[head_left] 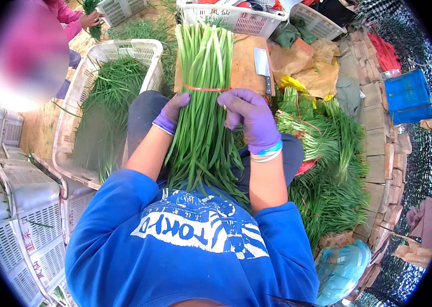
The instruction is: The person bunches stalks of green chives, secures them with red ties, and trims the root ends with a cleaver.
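A thick bundle of green chives (pixel 200 128) lies upright in front of me, its pale cut ends at the far side and its leaf tips against my blue shirt. A red band (pixel 206 89) circles it above the middle. My left hand (pixel 174 110), in a purple glove, is closed against the bundle's left side, its fingertips hidden behind the leaves. My right hand (pixel 249 115), also gloved, is at the right side beside the band, its fingers curled together. What those fingers pinch is too small to make out. Beneath the far end is a wooden board (pixel 246 56).
A cleaver (pixel 262 69) lies on the board's right side. Left is a white crate (pixel 155 51) of loose chives. Banded chives (pixel 323 153) are piled on my right, near brown paper (pixel 308 66). Stacked crates (pixel 21 204) stand lower left. Another person's hand (pixel 91 19) holds greens at far left.
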A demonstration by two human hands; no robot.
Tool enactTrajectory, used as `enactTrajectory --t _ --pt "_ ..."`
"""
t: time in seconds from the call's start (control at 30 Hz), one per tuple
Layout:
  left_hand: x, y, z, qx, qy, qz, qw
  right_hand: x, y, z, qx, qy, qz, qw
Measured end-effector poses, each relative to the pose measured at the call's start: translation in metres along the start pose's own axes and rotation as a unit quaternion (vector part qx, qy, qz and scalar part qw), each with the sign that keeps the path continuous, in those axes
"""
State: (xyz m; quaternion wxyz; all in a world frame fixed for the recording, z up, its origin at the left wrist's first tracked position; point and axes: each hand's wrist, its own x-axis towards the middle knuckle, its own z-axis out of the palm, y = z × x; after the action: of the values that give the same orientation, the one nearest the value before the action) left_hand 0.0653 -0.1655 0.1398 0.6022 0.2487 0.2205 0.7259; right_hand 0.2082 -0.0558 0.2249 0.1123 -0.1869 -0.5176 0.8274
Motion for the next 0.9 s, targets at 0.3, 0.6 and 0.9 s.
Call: enactTrajectory --t 0.3,0.6,0.9 --pt "-0.005 -0.007 -0.029 -0.062 -0.057 0.007 0.996 -0.028 -0.039 -0.008 -0.139 -0.094 -0.267 0.949" --pt "-0.009 -0.014 -0.031 -0.061 -0.075 -0.017 0.995 0.001 -0.063 0.025 -0.785 0.104 -0.4 0.462" --pt "-0.012 -0.024 -0.041 -0.031 -0.031 0.017 0.999 0.008 -0.054 0.006 -0.777 0.046 -0.491 0.39"
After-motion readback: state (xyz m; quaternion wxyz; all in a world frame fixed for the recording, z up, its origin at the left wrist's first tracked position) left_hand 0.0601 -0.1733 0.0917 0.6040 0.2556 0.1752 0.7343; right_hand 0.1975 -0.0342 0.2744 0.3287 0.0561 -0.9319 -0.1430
